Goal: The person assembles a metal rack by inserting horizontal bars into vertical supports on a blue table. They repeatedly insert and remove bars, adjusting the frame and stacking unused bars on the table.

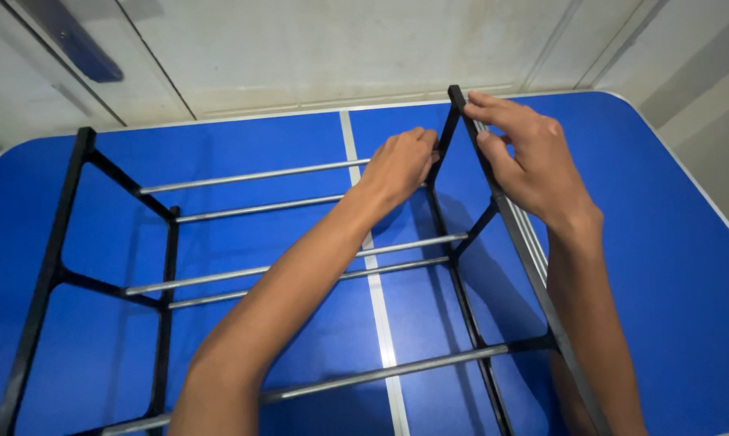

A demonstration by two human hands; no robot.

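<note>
Hands (pixel 469 157) grip black rack frame (pixel 461 121) on blue table (pixel 671 266).

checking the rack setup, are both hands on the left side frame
No, both the left hand and right hand are at the top of the right black side frame.

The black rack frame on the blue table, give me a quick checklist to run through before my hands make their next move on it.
1. Left hand closed on the far silver rod where it meets the right side frame: ok.
2. Right hand steadying that frame's top corner, fingers pinched on the upright: ok.
3. Far rod fully seated in its socket: cannot tell, the left hand's grip hides the joint.
4. Left side frame upright with rods reaching it: ok.
5. Rack resting wholly on the blue table: cannot tell, its near end is out of view.
</note>
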